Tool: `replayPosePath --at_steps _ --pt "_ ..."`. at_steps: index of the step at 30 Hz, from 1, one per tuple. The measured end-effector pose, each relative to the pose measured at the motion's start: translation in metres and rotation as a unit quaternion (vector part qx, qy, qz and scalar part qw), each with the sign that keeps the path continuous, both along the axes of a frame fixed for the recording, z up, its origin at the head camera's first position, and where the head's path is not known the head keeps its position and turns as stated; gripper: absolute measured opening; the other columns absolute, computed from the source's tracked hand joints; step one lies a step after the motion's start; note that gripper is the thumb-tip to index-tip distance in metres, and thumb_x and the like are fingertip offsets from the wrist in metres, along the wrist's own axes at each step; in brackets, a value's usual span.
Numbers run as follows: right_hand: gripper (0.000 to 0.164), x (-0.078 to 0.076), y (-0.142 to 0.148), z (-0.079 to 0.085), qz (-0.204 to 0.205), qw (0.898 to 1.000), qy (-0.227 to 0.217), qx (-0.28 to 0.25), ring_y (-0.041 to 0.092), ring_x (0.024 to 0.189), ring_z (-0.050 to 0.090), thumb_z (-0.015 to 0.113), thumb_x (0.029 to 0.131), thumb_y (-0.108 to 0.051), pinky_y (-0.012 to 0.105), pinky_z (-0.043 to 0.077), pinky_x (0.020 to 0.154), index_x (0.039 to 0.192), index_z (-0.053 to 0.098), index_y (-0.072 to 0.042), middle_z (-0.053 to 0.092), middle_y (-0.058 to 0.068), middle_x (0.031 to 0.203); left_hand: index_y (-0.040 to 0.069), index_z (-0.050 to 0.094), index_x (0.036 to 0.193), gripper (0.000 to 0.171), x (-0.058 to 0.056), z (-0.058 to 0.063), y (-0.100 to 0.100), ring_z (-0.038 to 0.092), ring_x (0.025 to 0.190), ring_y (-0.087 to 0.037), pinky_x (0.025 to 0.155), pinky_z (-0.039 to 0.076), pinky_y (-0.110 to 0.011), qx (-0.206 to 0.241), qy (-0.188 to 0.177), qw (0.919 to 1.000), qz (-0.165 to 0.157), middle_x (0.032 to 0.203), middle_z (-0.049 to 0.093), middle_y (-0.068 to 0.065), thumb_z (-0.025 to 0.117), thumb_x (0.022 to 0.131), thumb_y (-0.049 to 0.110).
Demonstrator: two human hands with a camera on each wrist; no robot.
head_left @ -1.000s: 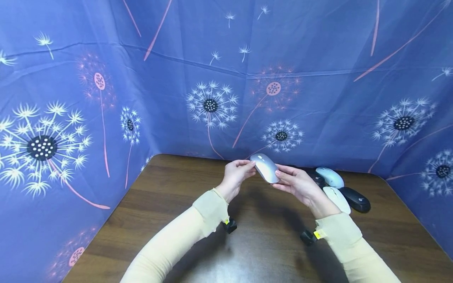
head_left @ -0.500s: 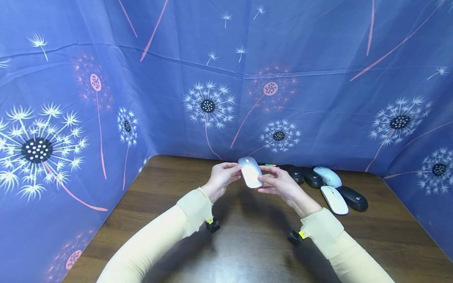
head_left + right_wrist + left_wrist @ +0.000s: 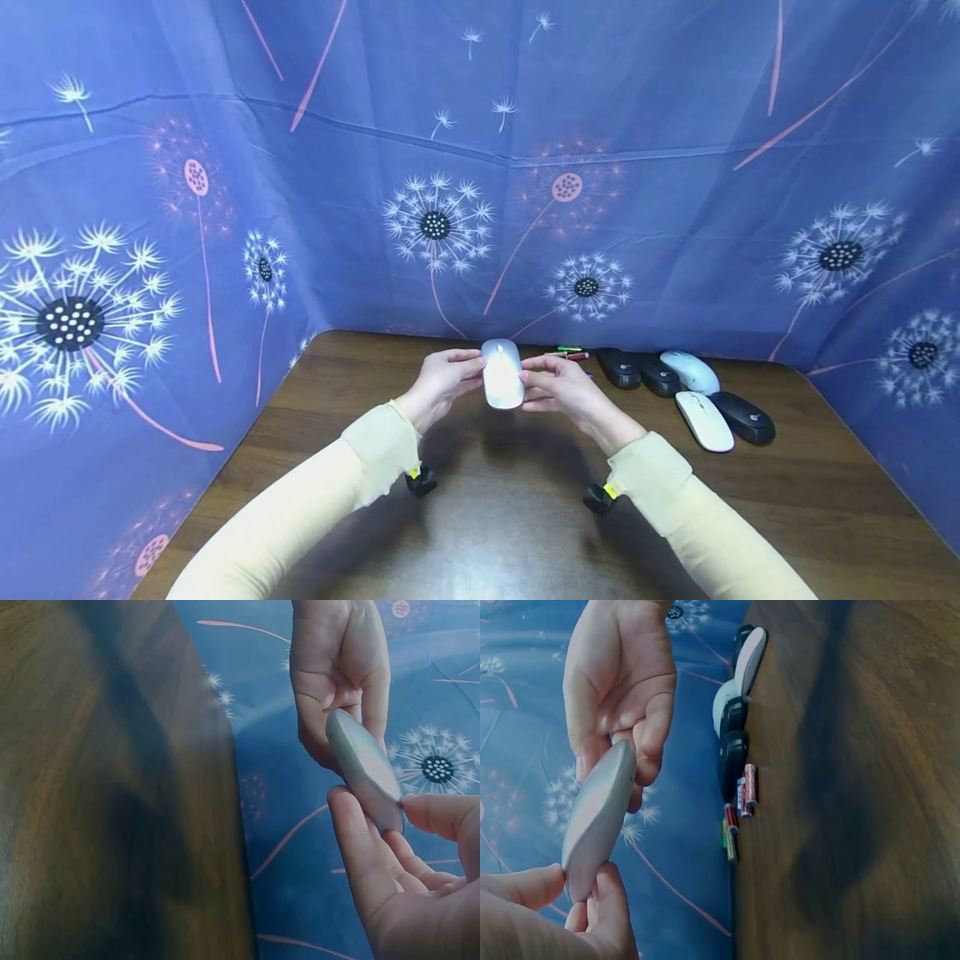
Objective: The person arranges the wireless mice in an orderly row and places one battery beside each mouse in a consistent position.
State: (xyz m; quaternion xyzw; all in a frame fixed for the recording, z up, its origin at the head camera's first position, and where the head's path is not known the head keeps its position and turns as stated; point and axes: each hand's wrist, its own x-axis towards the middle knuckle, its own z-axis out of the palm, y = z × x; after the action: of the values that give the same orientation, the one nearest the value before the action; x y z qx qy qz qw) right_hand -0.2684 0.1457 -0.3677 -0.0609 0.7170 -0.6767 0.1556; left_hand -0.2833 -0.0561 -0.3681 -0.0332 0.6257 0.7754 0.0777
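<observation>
A silver-white computer mouse is held up above the wooden table, tilted so its top faces the head camera. At its left side, my left hand pinches the edge between thumb and fingers. My right hand grips the opposite edge the same way. Seen edge-on in the left wrist view, the mouse has a thin, curved body. In the right wrist view, the thumb of my right hand touches one face of it while the fingers lie along the other.
On the right of the table lie several more mice: a white one, a pale blue one and black ones, one at the front. Small batteries lie near the back edge. A blue dandelion-print cloth hangs behind.
Both hands have carried the mouse left and slightly down in the head view, turning it more upright. The batteries and black mice behind the right hand have come into sight.
</observation>
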Motion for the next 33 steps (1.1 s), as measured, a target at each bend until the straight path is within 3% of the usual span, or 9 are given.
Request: replayPosePath --at_steps 15,25,33 --pt "0.027 -0.012 -0.031 -0.022 -0.036 0.998 -0.021 -0.041 0.016 0.07 0.066 0.059 0.09 -0.002 0.032 0.058 0.07 0.111 0.054 0.014 0.065 0.01 0.083 -0.011 0.054 0.122 0.035 -0.011 -0.019 -0.031 0.063 0.085 -0.017 0.085 0.054 -0.033 -0.022 -0.044 0.9985 -0.025 0.1 0.064 -0.013 0.06 0.089 -0.002" --pt "0.019 -0.021 -0.046 -0.045 -0.045 0.997 -0.045 -0.049 0.015 0.066 0.065 0.057 0.089 0.002 0.031 0.058 0.069 0.104 0.055 0.015 0.063 0.009 0.076 -0.014 0.048 0.126 0.037 -0.021 -0.039 -0.045 0.063 0.078 -0.012 0.087 0.053 -0.034 -0.027 -0.062 0.9958 -0.061 0.086 0.065 -0.004 0.054 0.092 -0.004" --pt "0.025 -0.031 -0.054 -0.064 -0.046 0.996 -0.055 -0.056 0.014 0.066 0.064 0.057 0.089 0.004 0.031 0.058 0.07 0.11 0.053 0.017 0.062 0.01 0.076 -0.011 0.049 0.127 0.037 -0.031 -0.054 -0.048 0.061 0.084 -0.015 0.093 0.049 -0.038 -0.05 -0.09 0.9934 -0.051 0.103 0.062 -0.012 0.055 0.092 -0.001"
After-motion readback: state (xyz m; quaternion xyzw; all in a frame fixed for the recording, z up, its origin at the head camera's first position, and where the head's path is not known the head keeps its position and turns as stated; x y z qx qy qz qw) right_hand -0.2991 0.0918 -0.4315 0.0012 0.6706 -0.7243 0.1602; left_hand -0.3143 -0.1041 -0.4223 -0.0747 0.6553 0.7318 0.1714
